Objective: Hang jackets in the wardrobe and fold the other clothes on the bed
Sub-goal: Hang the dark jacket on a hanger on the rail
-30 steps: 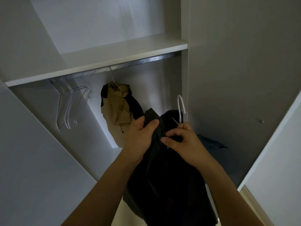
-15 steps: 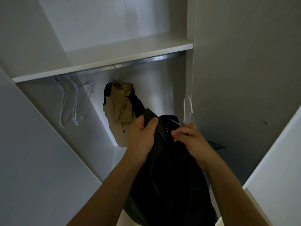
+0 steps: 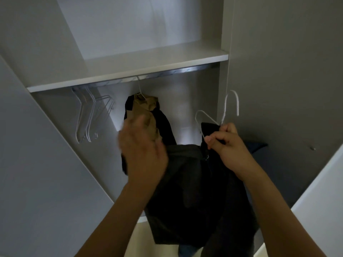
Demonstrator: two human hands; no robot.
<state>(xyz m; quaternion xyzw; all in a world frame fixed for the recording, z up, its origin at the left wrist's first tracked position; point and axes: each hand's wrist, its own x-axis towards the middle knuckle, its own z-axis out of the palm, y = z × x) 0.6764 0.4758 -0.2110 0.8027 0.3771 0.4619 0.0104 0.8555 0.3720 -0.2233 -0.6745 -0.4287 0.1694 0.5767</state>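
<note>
Right hand (image 3: 229,148) at 3 o'clock pinched white wire hanger (image 3: 225,112) and collar of black jacket (image 3: 193,182), jacket hung at centre below wardrobe rail (image 3: 185,70), left hand (image 3: 143,151) blurred, fingers relaxed, gripped nothing, tan jacket (image 3: 145,115) hung at 12 o'clock, spare hangers (image 3: 91,115) at 10 o'clock

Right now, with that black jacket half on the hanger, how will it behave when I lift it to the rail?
Probably floppy: the black jacket sags in loose folds below the right hand. It may slide off, since one end of the hanger pokes out bare. It looks light enough for that one-hand pinch.
</note>
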